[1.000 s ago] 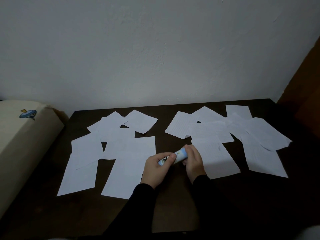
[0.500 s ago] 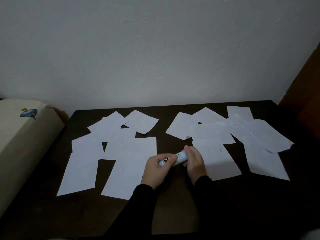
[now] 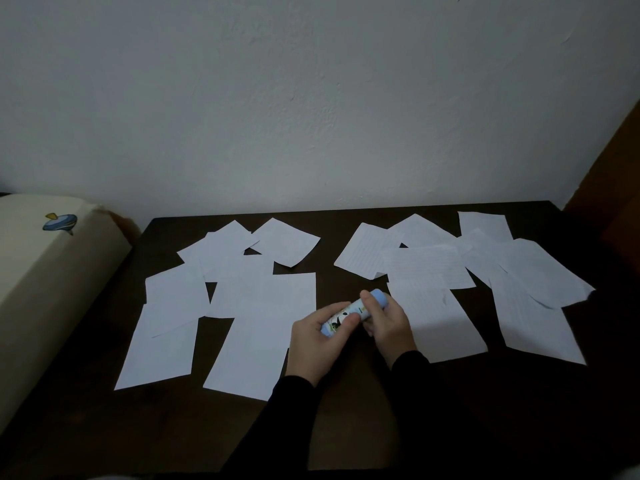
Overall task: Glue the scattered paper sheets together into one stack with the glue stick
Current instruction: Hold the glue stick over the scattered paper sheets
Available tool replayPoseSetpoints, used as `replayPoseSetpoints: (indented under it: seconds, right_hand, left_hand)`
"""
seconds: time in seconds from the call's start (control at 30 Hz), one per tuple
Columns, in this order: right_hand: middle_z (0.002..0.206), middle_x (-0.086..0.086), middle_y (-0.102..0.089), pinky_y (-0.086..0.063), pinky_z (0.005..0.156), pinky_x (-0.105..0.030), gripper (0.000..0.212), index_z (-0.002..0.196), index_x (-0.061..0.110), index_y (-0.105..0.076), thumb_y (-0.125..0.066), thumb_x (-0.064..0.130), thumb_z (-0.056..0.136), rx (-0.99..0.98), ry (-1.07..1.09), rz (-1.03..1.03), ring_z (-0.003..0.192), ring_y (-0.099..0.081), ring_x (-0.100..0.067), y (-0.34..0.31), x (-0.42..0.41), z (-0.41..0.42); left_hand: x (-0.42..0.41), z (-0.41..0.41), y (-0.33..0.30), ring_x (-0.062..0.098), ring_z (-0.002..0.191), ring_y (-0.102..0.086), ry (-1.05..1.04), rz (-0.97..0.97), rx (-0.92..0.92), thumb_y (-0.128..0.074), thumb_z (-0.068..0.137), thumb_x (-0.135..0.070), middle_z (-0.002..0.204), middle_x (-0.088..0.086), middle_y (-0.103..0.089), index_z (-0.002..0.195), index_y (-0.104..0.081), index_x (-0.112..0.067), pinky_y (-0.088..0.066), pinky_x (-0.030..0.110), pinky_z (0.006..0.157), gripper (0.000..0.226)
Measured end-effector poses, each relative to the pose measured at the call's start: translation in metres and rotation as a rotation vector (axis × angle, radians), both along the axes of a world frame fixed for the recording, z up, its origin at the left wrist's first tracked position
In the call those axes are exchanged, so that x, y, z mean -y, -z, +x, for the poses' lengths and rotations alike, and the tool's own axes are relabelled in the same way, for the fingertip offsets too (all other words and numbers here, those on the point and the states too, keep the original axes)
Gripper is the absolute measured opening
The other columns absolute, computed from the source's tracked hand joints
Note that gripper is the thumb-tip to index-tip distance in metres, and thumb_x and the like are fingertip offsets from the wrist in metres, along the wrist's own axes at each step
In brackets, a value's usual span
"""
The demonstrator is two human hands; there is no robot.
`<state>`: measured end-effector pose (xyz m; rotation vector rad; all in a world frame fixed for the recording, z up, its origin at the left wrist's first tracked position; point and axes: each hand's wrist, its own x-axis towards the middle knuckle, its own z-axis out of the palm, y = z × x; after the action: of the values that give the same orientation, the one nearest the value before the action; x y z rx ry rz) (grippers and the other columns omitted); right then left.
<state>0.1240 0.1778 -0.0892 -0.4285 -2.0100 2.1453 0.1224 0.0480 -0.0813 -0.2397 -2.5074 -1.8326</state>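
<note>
A blue and white glue stick lies slanted between my two hands above the dark table. My left hand grips its lower body, fingers curled round it. My right hand grips its blue cap end, the thumb over the cap. Several white paper sheets lie scattered on the table in two groups: a left group and a right group, many overlapping. The cap sits on the stick.
A cream box or cushion with a small blue sticker stands against the table's left edge. A white wall runs behind the table. Brown furniture rises at the far right. A strip of bare table lies between the paper groups.
Both hands with the glue stick stay at nearly the same spot between the paper groups. My right thumb has shifted a little on the cap. The papers have not moved.
</note>
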Motion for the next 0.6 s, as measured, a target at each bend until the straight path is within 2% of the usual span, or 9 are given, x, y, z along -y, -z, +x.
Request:
replayPoseSetpoints:
  seconds: [0.07, 0.17, 0.3, 0.37, 0.47, 0.53, 0.6]
  right_hand:
    - [0.082, -0.006, -0.060, -0.049, 0.062, -0.024, 0.016, 0.087, 0.013, -0.060, -0.057, 0.027, 0.094, 0.013, 0.004, -0.033, 0.077, -0.061, -0.016, 0.000, 0.000, 0.001]
    - [0.074, -0.003, -0.053, -0.044, 0.054, -0.016, 0.016, 0.083, 0.012, -0.056, -0.053, 0.020, 0.096, 0.001, -0.007, -0.077, 0.066, -0.054, -0.009, -0.001, 0.001, 0.003]
    - [0.069, -0.002, -0.048, -0.042, 0.049, -0.014, 0.017, 0.081, 0.009, -0.054, -0.049, 0.014, 0.097, -0.010, -0.023, -0.132, 0.056, -0.051, -0.003, -0.004, 0.000, 0.004]
    - [0.070, -0.003, -0.048, -0.042, 0.049, -0.014, 0.017, 0.082, 0.008, -0.055, -0.052, 0.019, 0.095, -0.018, -0.020, -0.143, 0.054, -0.051, -0.002, -0.003, 0.000, 0.003]
    - [0.074, -0.004, -0.051, -0.042, 0.051, -0.014, 0.026, 0.084, 0.011, -0.056, -0.051, 0.036, 0.080, -0.010, -0.010, -0.097, 0.062, -0.051, -0.006, 0.000, 0.001, 0.003]
    - [0.077, -0.004, -0.053, -0.042, 0.053, -0.014, 0.029, 0.085, 0.012, -0.056, -0.049, 0.038, 0.077, -0.018, 0.004, -0.065, 0.065, -0.052, -0.007, 0.001, 0.002, 0.004]
    - [0.078, -0.003, -0.054, -0.042, 0.055, -0.016, 0.028, 0.085, 0.012, -0.056, -0.049, 0.037, 0.076, -0.056, 0.027, -0.027, 0.068, -0.053, -0.008, 0.000, 0.002, 0.006]
  left_hand:
    - [-0.001, 0.000, -0.002, -0.006, 0.089, -0.064, 0.015, 0.034, 0.024, -0.071, 0.085, -0.032, 0.090, -0.023, -0.069, 0.099, -0.072, -0.033, -0.051, 0.010, 0.073, 0.014]
    - [0.000, -0.002, -0.005, -0.002, 0.084, -0.066, 0.027, 0.087, 0.070, -0.069, 0.088, -0.027, 0.084, -0.020, -0.072, 0.090, -0.073, -0.034, -0.049, 0.011, 0.071, 0.009]
    - [0.003, -0.005, -0.006, 0.001, 0.081, -0.067, 0.057, 0.119, 0.095, -0.067, 0.090, -0.023, 0.082, -0.015, -0.074, 0.085, -0.075, -0.031, -0.051, 0.016, 0.072, 0.012]
    - [0.004, -0.007, -0.005, 0.004, 0.080, -0.068, 0.054, 0.132, 0.110, -0.067, 0.090, -0.022, 0.081, -0.011, -0.074, 0.085, -0.076, -0.027, -0.053, 0.019, 0.073, 0.012]
    - [0.005, -0.010, -0.005, 0.007, 0.081, -0.068, 0.054, 0.133, 0.166, -0.066, 0.090, -0.026, 0.082, -0.005, -0.074, 0.089, -0.078, -0.019, -0.055, 0.023, 0.074, 0.014]
    - [0.005, -0.010, -0.007, 0.007, 0.084, -0.068, 0.060, 0.125, 0.195, -0.066, 0.090, -0.029, 0.085, -0.006, -0.074, 0.091, -0.078, -0.019, -0.056, 0.023, 0.074, 0.016]
    - [0.004, -0.005, -0.009, 0.004, 0.085, -0.067, 0.066, 0.107, 0.156, -0.066, 0.090, -0.028, 0.084, -0.012, -0.073, 0.090, -0.076, -0.025, -0.053, 0.018, 0.073, 0.011]
